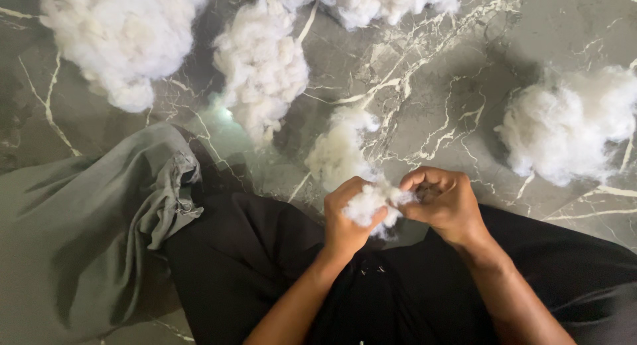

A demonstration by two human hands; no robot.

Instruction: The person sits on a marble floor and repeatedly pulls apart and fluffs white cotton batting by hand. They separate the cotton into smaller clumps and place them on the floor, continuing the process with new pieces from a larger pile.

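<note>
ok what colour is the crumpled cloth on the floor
Grey-green crumpled cloth, left of the person's lap, shown in the head view.

Fingers of both hands bury part of the white fibre tuft [371, 206]. The frame's top edge crops two fibre heaps [123, 36], the left edge the grey cloth [79, 232], the right edge another clump [570, 123].

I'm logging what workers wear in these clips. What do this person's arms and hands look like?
Both forearms are bare, with no sleeves in view. The left hand and right hand wear no gloves; no rings, watch or bracelets show. Black clothing covers the lap below them.
</note>
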